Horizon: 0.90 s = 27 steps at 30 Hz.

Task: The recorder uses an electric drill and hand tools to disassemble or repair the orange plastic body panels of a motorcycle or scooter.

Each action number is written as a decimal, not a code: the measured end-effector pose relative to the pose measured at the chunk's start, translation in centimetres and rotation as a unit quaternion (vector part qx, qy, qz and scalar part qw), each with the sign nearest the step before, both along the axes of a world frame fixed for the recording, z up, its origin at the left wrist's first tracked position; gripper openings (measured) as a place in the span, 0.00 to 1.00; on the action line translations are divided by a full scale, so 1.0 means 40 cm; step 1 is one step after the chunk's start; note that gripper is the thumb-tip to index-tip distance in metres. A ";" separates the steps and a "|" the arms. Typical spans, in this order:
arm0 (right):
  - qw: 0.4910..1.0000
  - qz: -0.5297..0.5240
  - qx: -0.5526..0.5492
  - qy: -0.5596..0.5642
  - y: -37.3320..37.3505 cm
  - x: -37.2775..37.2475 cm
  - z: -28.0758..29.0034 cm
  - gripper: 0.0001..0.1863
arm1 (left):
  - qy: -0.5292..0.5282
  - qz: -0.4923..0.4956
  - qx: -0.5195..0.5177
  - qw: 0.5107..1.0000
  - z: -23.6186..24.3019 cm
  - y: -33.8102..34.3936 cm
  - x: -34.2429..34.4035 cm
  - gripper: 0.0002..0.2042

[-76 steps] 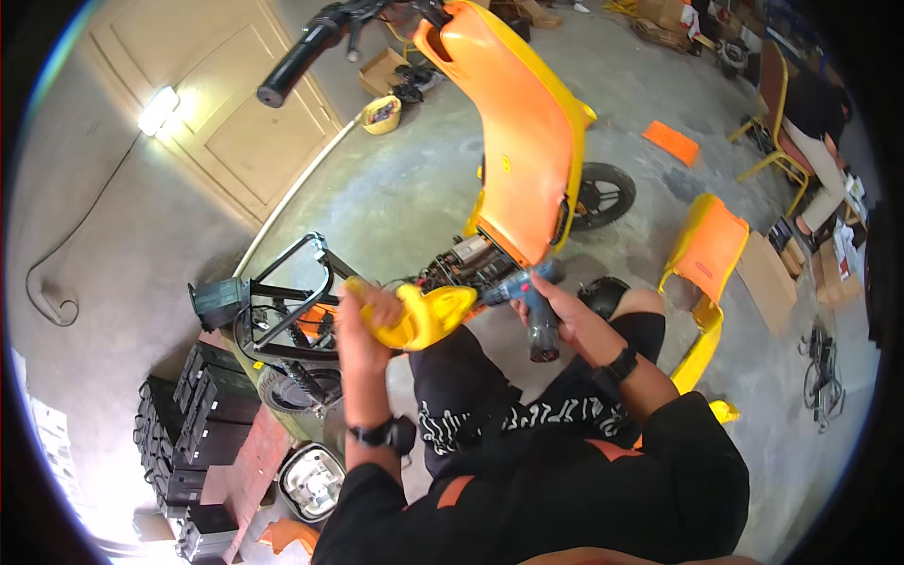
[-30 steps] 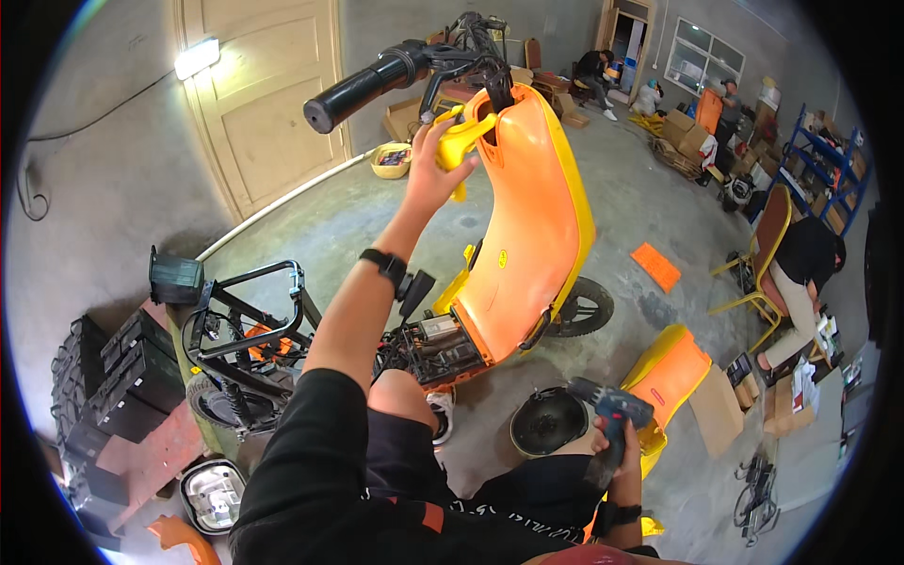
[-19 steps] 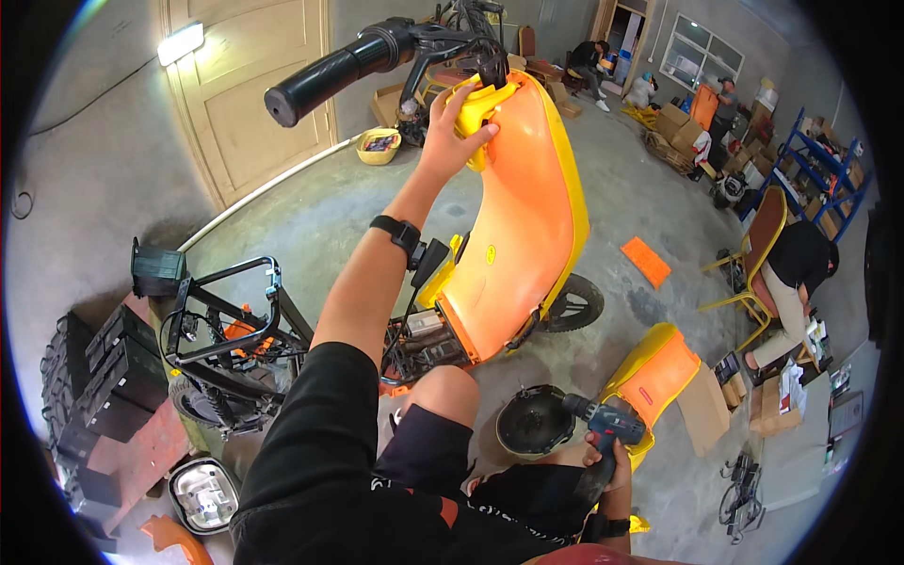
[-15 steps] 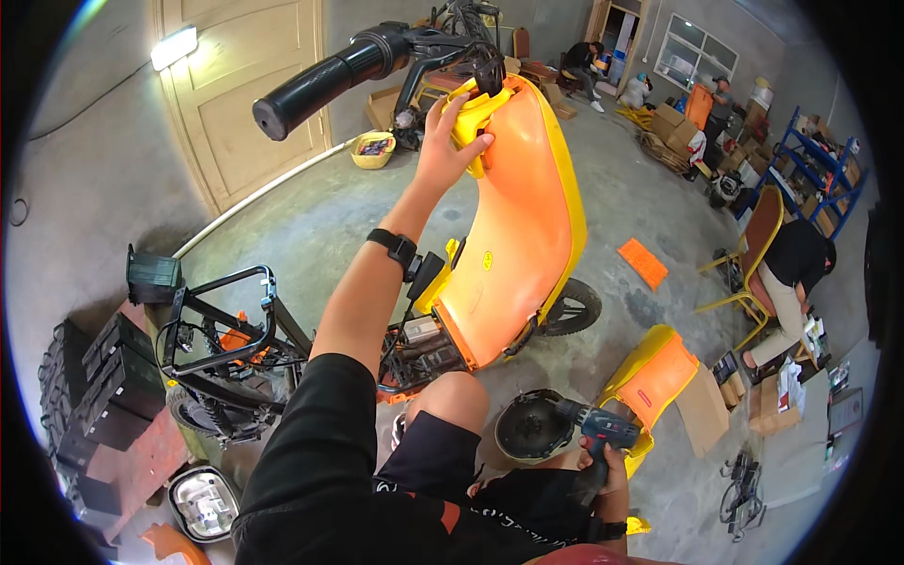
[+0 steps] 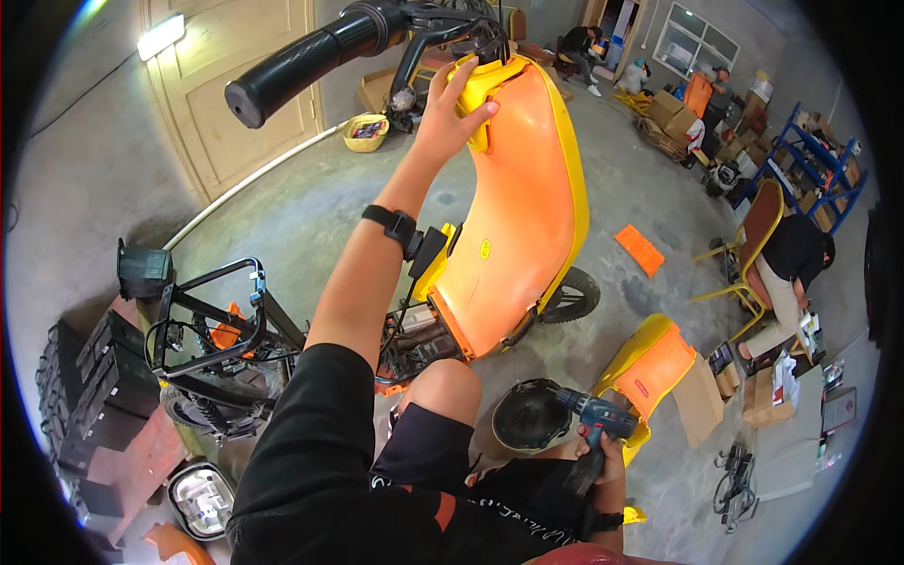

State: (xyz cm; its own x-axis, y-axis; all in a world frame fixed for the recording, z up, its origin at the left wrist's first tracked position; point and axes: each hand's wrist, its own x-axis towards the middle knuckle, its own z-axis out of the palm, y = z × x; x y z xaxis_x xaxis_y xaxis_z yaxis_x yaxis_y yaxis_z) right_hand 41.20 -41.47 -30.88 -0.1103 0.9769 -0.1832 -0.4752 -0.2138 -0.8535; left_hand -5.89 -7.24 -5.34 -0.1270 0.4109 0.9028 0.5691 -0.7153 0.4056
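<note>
My left hand (image 5: pixel 450 115) reaches up to the top of the orange front panel (image 5: pixel 518 188) of a scooter-like vehicle. Its fingers and thumb wrap round a yellow plastic trim piece (image 5: pixel 478 92) just under the handlebar. A black handlebar grip (image 5: pixel 315 73) juts out to the left above my arm. Low on the right, my right hand (image 5: pixel 603 459) is closed round the handle of a blue-and-black cordless drill (image 5: pixel 603 417), whose chuck points left. The drill is held beside a black bowl-shaped thing (image 5: pixel 527 416).
A bare black frame (image 5: pixel 221 320) stands to my left, near stacked black boxes (image 5: pixel 113 386). On the right lie a yellow-orange body panel (image 5: pixel 654 367), an orange plate (image 5: pixel 640 250) and cardboard (image 5: pixel 697 405). A person sits bent over by a chair (image 5: pixel 758 235); blue shelving (image 5: pixel 805 169) stands behind.
The whole view has shifted slightly. My left hand stays on the yellow trim piece, and my right hand still holds the drill, little changed in pose.
</note>
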 end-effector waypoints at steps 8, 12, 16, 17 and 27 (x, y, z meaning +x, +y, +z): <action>1.000 -0.007 0.018 -0.021 -0.011 0.006 0.005 0.26 | 0.022 -0.035 -0.052 0.998 0.023 -0.016 -0.005 0.32; 1.000 -0.006 0.014 -0.020 -0.005 0.000 0.011 0.25 | 0.034 -0.033 -0.077 0.996 0.043 -0.033 -0.005 0.31; 0.999 0.007 0.005 -0.045 0.008 -0.012 0.021 0.24 | 0.088 -0.017 -0.102 0.991 0.063 -0.026 -0.028 0.32; 0.999 0.006 -0.002 -0.054 0.011 -0.016 0.024 0.24 | 0.105 -0.017 -0.094 0.990 0.061 -0.022 -0.032 0.33; 1.000 -0.006 -0.009 -0.009 0.027 -0.065 0.038 0.27 | -0.008 -0.034 -0.021 0.999 0.034 0.029 0.009 0.21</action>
